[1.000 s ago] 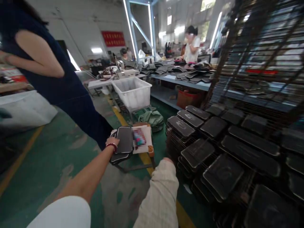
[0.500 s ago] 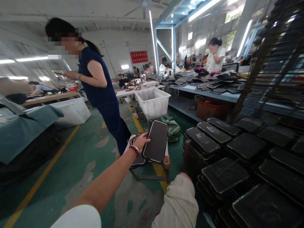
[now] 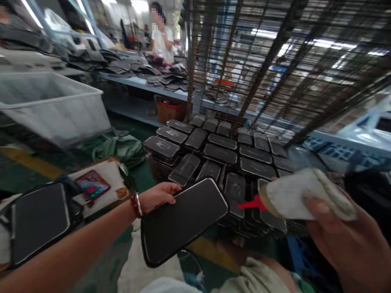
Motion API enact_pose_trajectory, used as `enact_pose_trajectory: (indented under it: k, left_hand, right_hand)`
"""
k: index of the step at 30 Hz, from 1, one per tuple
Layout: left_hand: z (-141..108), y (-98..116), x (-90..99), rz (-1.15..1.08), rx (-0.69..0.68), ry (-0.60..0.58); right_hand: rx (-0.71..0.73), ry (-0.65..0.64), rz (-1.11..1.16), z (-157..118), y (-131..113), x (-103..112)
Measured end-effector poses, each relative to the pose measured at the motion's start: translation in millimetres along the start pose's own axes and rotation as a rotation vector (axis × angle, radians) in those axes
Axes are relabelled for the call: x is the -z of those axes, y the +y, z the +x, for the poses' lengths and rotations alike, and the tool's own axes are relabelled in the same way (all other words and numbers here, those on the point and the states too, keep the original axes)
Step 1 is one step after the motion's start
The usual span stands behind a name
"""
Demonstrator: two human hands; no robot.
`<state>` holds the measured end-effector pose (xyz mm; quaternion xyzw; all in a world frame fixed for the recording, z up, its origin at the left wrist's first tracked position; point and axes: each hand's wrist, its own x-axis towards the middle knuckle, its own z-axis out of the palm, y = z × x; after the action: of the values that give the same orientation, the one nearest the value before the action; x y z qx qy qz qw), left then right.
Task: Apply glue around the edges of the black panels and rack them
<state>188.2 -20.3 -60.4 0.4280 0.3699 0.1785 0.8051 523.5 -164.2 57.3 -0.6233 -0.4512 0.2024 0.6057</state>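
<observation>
My left hand [image 3: 161, 195], with a red bracelet at the wrist, pinches the upper left edge of a dark rectangular panel [image 3: 185, 221] with a pale rim line. The panel is tilted above my lap. On the right, my right hand [image 3: 339, 228] is wrapped round a whitish squeeze bottle [image 3: 293, 193]. Its red nozzle [image 3: 252, 203] points left, close to the panel's right end without touching it. Another dark panel [image 3: 41, 221] lies at the left, beside a pale padded surface [image 3: 114, 179].
Stacks of dark panels [image 3: 220, 141] stand on wire racks ahead, below an upright wire grid [image 3: 244, 61]. A white bin [image 3: 58, 110] is at the left, near green cloth [image 3: 120, 149]. A person [image 3: 162, 40] stands behind the far table.
The view has swung right and come closer to the racks. The held panel has come nearer and turned. My right hand has come into view with the bottle.
</observation>
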Motion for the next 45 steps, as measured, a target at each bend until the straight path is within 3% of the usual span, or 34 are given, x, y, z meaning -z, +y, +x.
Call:
enact_pose_trajectory:
  k: [5,12,19,45]
  left_hand:
    - [8.3,10.2,-28.1,0.142,0.137,-0.238]
    - [8.2,21.6,-39.3,0.272,0.209,-0.373]
    - [8.8,24.1,-39.1,0.299,0.233,-0.323]
    - [10.2,26.3,-41.4,0.297,0.273,-0.353]
  right_hand:
    - [-0.073,-0.101,0.273,15.3,7.7,6.5]
    - [-0.12,-0.141,0.318,22.5,23.3,4.1]
    - [-0.107,-0.163,0.277,23.1,30.9,2.9]
    - [-0.168,-0.155,0.308,18.2,45.8,1.9]
